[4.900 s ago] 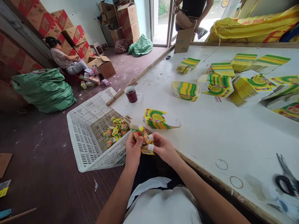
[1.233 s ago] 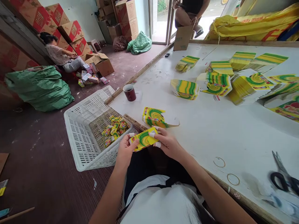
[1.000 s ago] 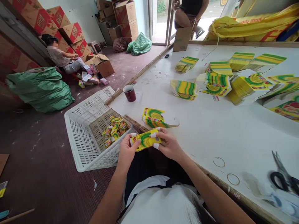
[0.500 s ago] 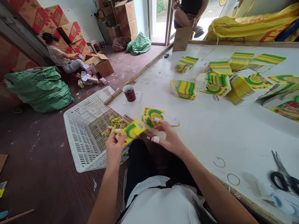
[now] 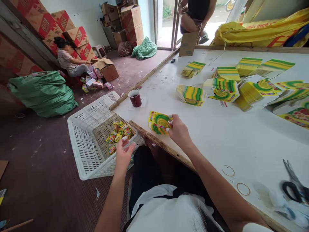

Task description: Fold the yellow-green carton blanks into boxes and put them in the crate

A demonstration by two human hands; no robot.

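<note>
My left hand (image 5: 124, 154) is over the near right rim of a white plastic basket (image 5: 83, 151). Its thumb and fingers are apart and nothing is in them. Inside the basket lie several small folded yellow-green boxes (image 5: 118, 137). My right hand (image 5: 179, 130), with white wraps on its fingertips, grips the right end of a yellow-green printed box blank (image 5: 158, 122) at the table's near edge. The blank seems to lie on others like it; the hand hides that end.
More stacks of blanks (image 5: 191, 95) stand across the white table (image 5: 205, 145). A dark red mug (image 5: 135, 98) is near the corner, scissors (image 5: 294, 187) at right. A co-worker (image 5: 70, 59) sits by cartons at left; another person (image 5: 198, 16) sits by the door.
The yellow box has left my left hand, which is now open; more boxes show in the basket. My right hand has moved onto the blanks and closed on their end.
</note>
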